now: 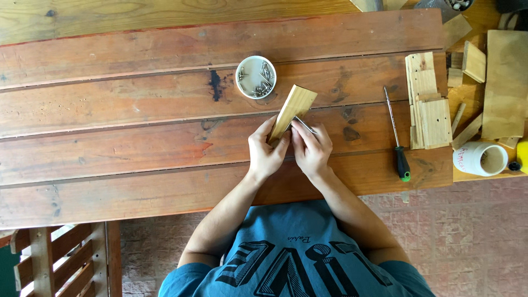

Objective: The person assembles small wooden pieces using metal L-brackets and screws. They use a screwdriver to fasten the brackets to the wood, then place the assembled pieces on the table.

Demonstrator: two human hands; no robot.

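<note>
My left hand (266, 152) grips the near end of a small light wooden slat (294, 109), which tilts up and to the right over the plank table (137, 143). My right hand (311, 148) pinches a thin metal piece, perhaps a screw (304, 126), against the slat's right edge. Both hands touch at the middle of the table's near side. A white round cup of screws (256, 77) stands just beyond the slat's left side.
A long screwdriver with a black and green handle (397, 137) lies to the right. Beyond it are stacked small wooden slats (429, 107), loose wood offcuts (474, 61), a board (506, 82) and a white tube (479, 158). A slatted wooden frame (60, 258) stands lower left.
</note>
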